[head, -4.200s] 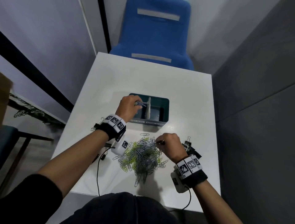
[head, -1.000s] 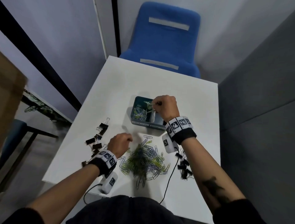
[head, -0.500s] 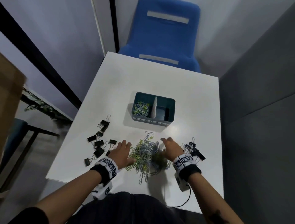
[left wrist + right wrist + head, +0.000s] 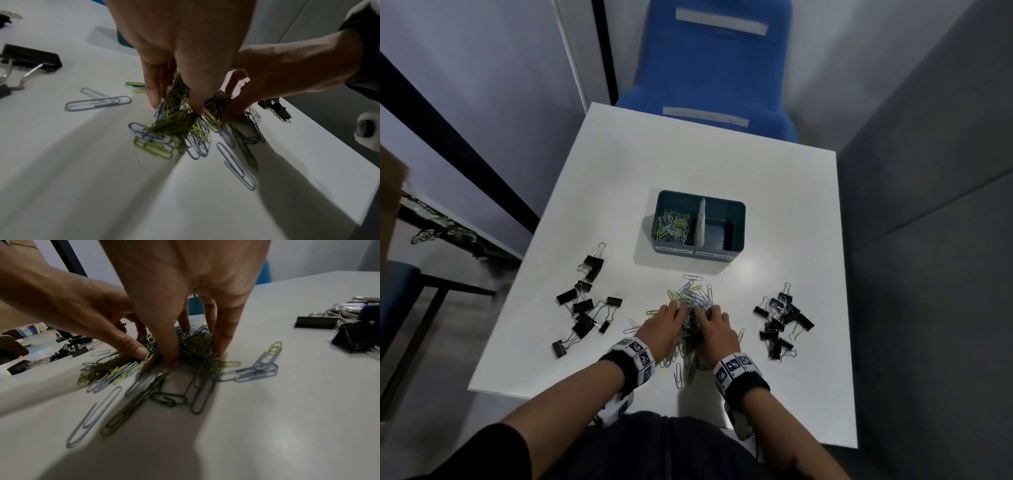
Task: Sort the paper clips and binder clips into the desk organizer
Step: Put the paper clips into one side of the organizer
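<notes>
A heap of green, yellow and grey paper clips (image 4: 690, 298) lies on the white table (image 4: 722, 164) in front of the teal desk organizer (image 4: 738, 209). My left hand (image 4: 664, 325) and right hand (image 4: 714, 329) meet over the heap's near side. In the left wrist view my left hand (image 4: 176, 108) pinches a bunch of clips between thumb and fingers. In the right wrist view my right hand (image 4: 195, 356) digs thumb and fingers around another clump. The organizer's left compartment holds paper clips (image 4: 673, 226); I see nothing in the right compartment (image 4: 719, 229).
Black binder clips lie in two loose groups, one left of the heap (image 4: 585, 301) and one to its right (image 4: 780, 318). Stray paper clips (image 4: 678, 375) lie near the table's front edge. A blue chair (image 4: 715, 68) stands behind the table.
My right hand has come back from the organizer to the heap. Both hands have drawn in from the heap's sides and now grip clips together.
</notes>
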Action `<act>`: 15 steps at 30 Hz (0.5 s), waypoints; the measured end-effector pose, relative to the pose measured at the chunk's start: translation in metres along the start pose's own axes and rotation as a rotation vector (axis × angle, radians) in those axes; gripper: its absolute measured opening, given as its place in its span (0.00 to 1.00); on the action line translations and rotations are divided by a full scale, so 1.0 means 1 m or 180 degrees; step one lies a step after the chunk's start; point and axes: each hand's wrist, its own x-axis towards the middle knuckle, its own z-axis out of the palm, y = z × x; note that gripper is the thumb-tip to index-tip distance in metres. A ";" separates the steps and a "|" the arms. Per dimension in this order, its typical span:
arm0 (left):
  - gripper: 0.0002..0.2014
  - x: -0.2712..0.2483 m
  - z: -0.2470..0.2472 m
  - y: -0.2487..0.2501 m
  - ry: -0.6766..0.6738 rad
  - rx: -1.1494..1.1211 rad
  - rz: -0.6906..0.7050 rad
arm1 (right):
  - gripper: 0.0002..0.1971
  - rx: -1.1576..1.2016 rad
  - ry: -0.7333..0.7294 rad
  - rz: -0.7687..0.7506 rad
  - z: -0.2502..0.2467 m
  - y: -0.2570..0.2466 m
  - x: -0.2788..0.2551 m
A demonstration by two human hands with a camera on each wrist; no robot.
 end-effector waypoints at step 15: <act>0.09 0.007 -0.030 -0.031 0.0177 -0.1249 -0.0228 | 0.07 0.0946 0.0380 0.0143 -0.026 0.029 0.004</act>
